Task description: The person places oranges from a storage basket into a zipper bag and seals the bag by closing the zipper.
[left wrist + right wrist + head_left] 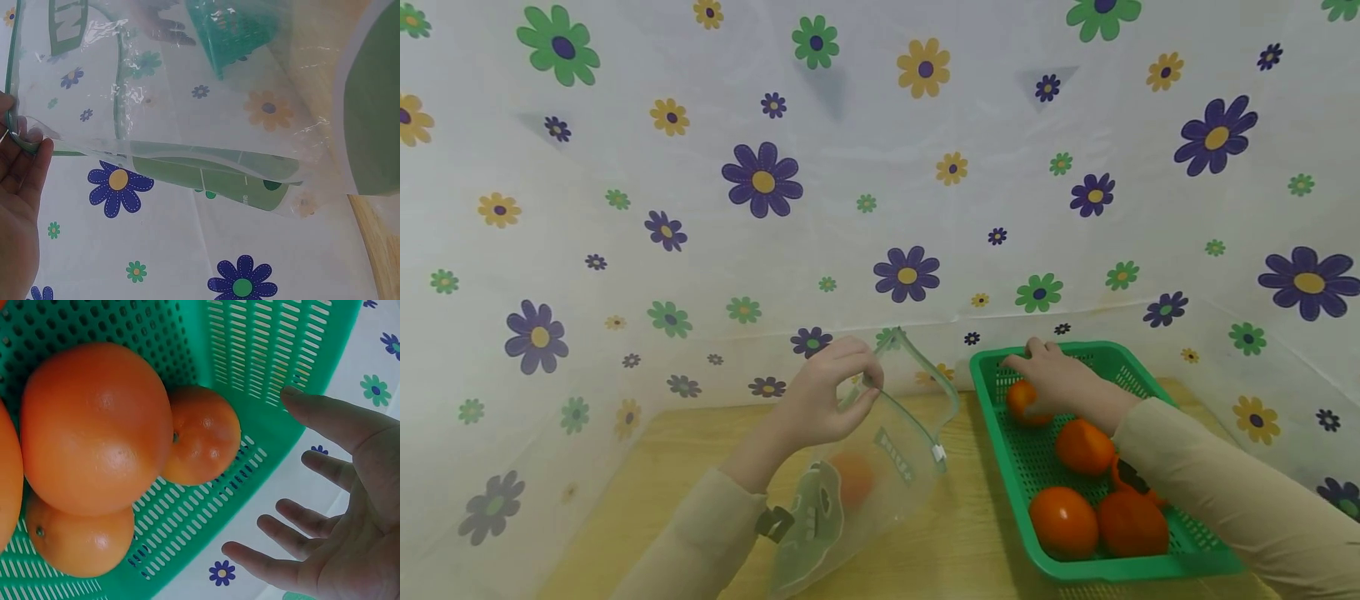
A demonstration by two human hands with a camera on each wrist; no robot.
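My left hand (pixel 867 387) pinches the rim of a clear zip bag (pixel 891 454) and holds its mouth up above the wooden table. One orange fruit (pixel 853 479) lies inside the bag. In the left wrist view the fingers (pixel 22 181) pinch the green-edged rim of the bag (pixel 206 162). My right hand (pixel 1037 367) reaches into the far left corner of a green basket (pixel 996 433), just over a small orange fruit (pixel 1025 405). The right wrist view shows that hand (pixel 294 462) open with spread fingers beside the small fruit (pixel 203 434), holding nothing.
Several more orange fruits (pixel 1063 521) lie in the basket. A white sheet (pixel 850 208) printed with flowers stands behind and on both sides. The bare wooden table (pixel 970 533) shows between bag and basket.
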